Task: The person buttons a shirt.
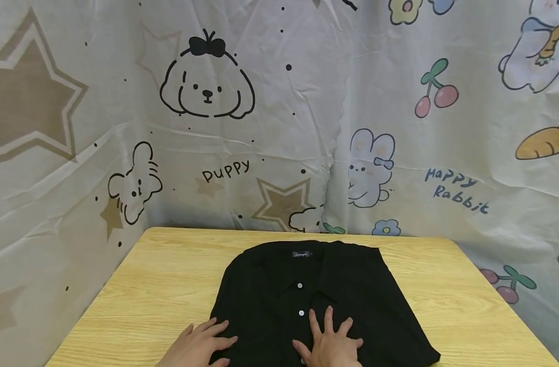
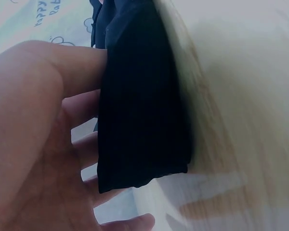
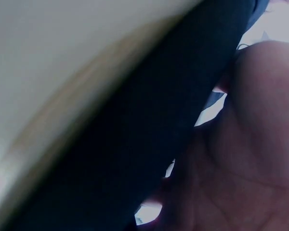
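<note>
A black button-up shirt [image 1: 265, 300] with white buttons and a collar label lies front up on the wooden table, its collar at the far side. My left hand [image 1: 200, 342] touches the shirt's left edge with fingers spread. On the front, beside the button line, my right hand [image 1: 330, 342] rests with fingers fanned out. In the left wrist view, the black cloth [image 2: 139, 106] partly covers the fingers of the left hand [image 2: 43, 130]. Dark cloth [image 3: 125, 130] crosses the right wrist view next to the palm of the right hand [image 3: 241, 159], whose fingertips are hidden.
The light wooden table [image 1: 160, 275] extends to both sides of the shirt and a little behind it. A white printed curtain [image 1: 279, 127] with cartoon animals, stars and fruit hangs beyond the table's far edge and along its sides.
</note>
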Tool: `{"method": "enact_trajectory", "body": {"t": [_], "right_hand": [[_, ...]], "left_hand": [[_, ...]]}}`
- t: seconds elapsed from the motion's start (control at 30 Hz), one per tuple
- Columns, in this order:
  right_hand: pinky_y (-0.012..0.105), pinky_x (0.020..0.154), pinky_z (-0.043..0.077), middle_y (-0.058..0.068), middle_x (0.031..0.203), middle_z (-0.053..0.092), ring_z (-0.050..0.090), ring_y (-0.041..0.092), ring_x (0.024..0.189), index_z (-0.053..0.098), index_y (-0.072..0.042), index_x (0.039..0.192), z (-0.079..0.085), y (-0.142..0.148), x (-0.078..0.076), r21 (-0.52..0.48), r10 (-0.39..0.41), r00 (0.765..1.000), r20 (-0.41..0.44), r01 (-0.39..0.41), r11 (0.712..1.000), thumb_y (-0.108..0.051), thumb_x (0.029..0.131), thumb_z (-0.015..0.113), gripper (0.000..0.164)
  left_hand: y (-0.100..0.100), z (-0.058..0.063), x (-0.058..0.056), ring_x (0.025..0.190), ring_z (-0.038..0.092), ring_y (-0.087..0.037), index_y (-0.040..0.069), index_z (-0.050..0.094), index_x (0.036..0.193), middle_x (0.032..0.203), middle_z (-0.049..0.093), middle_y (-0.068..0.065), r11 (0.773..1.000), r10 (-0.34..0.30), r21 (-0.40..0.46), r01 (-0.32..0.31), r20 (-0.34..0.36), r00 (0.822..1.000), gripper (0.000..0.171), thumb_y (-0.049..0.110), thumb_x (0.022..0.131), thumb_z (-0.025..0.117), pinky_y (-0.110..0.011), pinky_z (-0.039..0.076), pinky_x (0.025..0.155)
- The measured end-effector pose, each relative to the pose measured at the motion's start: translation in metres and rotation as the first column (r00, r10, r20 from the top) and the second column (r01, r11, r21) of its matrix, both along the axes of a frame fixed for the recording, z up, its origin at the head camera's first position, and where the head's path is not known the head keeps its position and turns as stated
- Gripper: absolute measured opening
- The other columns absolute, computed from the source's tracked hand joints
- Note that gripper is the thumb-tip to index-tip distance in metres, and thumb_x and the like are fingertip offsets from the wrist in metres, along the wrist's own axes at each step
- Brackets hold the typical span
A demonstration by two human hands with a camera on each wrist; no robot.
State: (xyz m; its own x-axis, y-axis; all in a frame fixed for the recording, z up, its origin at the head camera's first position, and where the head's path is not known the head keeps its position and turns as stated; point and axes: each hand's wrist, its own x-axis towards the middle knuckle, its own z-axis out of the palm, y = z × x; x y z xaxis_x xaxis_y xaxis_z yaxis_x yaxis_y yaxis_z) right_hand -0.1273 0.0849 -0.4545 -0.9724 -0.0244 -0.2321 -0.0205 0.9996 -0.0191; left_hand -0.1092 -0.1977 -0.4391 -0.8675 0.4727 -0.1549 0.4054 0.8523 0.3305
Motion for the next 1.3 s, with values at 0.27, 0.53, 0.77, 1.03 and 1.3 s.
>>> {"method": "enact_trajectory", "body": {"t": [0.27,0.53,0.77,1.03,1.3], "right_hand": [[0.075,0.070,0.039,0.016,0.141,0.041,0.036,0.061,0.116,0.049,-0.022,0.139,-0.003,-0.011,0.003,0.003,-0.001,1.000,-0.024,0.001,1.000,-0.073,0.081,0.049,0.077],[0.061,0.078,0.044,0.015,0.128,0.053,0.049,0.043,0.108,0.061,-0.014,0.125,0.022,-0.001,-0.009,-0.170,0.049,0.999,-0.015,-0.051,0.984,-0.065,0.085,0.053,0.066],[0.053,0.081,0.046,0.012,0.120,0.057,0.055,0.036,0.104,0.062,-0.011,0.123,0.041,-0.005,-0.024,-0.255,0.190,0.961,-0.199,-0.238,0.937,-0.053,0.092,0.052,0.052],[0.051,0.082,0.047,0.011,0.122,0.057,0.055,0.033,0.105,0.063,-0.011,0.122,0.055,-0.023,-0.049,-0.256,0.254,0.928,-0.273,-0.324,0.911,-0.050,0.094,0.052,0.048],[0.048,0.085,0.048,0.012,0.125,0.057,0.056,0.029,0.111,0.061,-0.010,0.124,0.053,-0.041,-0.086,-0.236,0.299,0.880,-0.369,-0.400,0.886,-0.044,0.097,0.052,0.044]], "left_hand": [[-0.009,-0.003,0.003,0.122,0.046,-0.042,0.022,0.069,0.119,0.131,0.056,-0.013,1.000,0.023,0.006,-0.023,0.008,1.000,0.038,0.041,0.086,0.066,-0.071,0.033,0.088],[-0.008,0.015,0.004,0.119,0.049,-0.037,0.014,0.065,0.123,0.132,0.053,-0.014,0.996,0.064,0.072,-0.054,-0.145,0.987,0.046,0.040,0.085,0.068,-0.060,0.039,0.092],[-0.001,0.026,-0.003,0.112,0.056,-0.030,0.016,0.065,0.122,0.127,0.057,-0.010,0.962,0.269,0.076,-0.261,-0.413,0.870,0.039,0.033,0.087,0.068,-0.051,0.047,0.084],[-0.007,0.020,-0.015,0.099,0.061,-0.031,0.012,0.066,0.118,0.117,0.062,-0.011,0.931,0.355,0.096,-0.353,-0.469,0.809,0.036,0.027,0.085,0.069,-0.048,0.050,0.073],[-0.011,0.012,-0.022,0.087,0.063,-0.028,0.008,0.069,0.111,0.107,0.065,-0.009,0.918,0.388,0.132,-0.374,-0.502,0.773,0.032,0.022,0.083,0.071,-0.043,0.051,0.064]]}}
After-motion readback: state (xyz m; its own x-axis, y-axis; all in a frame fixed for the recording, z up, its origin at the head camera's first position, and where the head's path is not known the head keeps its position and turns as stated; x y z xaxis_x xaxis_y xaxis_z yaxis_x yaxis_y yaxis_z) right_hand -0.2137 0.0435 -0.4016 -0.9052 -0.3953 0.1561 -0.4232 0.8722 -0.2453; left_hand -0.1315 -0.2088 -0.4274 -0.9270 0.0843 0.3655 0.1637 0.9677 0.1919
